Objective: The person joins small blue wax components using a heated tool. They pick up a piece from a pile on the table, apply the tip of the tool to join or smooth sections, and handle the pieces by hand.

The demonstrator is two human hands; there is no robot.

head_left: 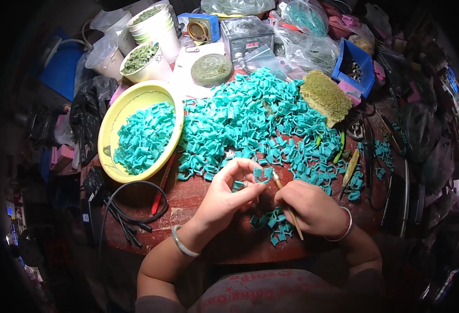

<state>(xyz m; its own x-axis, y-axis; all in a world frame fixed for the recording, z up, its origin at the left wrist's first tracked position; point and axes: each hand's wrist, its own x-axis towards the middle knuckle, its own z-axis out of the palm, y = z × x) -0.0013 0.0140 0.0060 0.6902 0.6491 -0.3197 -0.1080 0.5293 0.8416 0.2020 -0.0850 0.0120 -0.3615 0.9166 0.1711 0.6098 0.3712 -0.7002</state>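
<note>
My left hand (229,188) pinches a small teal ring-like piece (262,174) upright between thumb and fingers. A second teal piece (238,184) shows against the palm of the same hand. My right hand (310,206) is closed around a slim tool with a wooden handle (295,225). The tool's pale tip points up close to the right side of the pinched piece; whether they touch I cannot tell. Just beyond both hands spreads a large heap of similar teal pieces (229,117). A few more teal pieces (277,229) lie below the hands, near the table's front edge.
At left, a yellow basin (107,148) holds more teal pieces, with a black cable (117,195) below it. A round green block (212,71), a grey box with a red display (246,39) and a blue bin (339,65) stand farther back. Several tools lie at right.
</note>
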